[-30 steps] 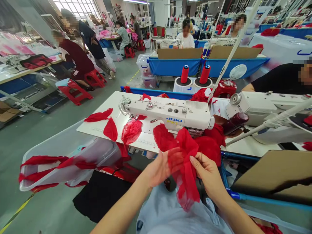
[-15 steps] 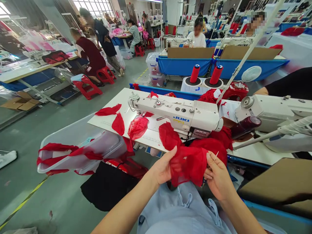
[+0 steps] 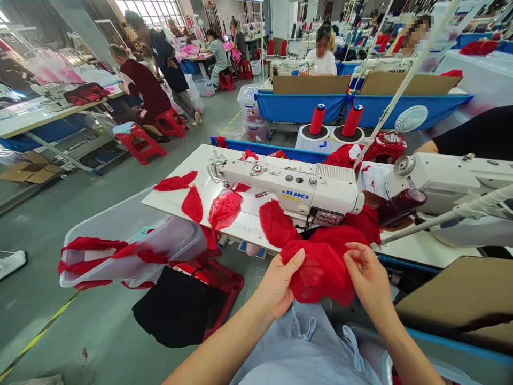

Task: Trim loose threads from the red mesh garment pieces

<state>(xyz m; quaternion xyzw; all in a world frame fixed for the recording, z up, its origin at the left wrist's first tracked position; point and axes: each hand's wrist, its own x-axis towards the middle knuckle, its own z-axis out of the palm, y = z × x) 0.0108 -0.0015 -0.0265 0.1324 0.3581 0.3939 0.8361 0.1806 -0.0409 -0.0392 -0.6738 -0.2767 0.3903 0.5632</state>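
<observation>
A sheer red fabric piece point(image 3: 320, 272) is stretched over my lap, in front of the sewing table. My left hand point(image 3: 280, 283) is closed on its left side, thumb on top. At the opposite edge my right hand point(image 3: 368, 278) is closed, its thumb and fingertips pinching the cloth. A tiny glint shows between the right fingers, too small to name. Just beyond, a white sewing machine point(image 3: 272, 179) stands on the white table point(image 3: 180, 200). Cut red pieces, one of them lacy point(image 3: 225, 208), lie beside its needle end, and a red heap point(image 3: 340, 235) lies behind my hands.
To the left, a clear plastic bin point(image 3: 108, 224) has red strips over its rim. Black cloth point(image 3: 180, 307) covers a red stool. Cardboard point(image 3: 460, 305) stands at the right. Two red thread cones point(image 3: 318, 120) stand behind the machine. A co-worker's dark sleeve point(image 3: 476, 133) shows at right.
The red fabric has been turned and bunched between my hands. My left hand has shifted slightly right. The thin pointed thing at my right fingers no longer shows clearly.
</observation>
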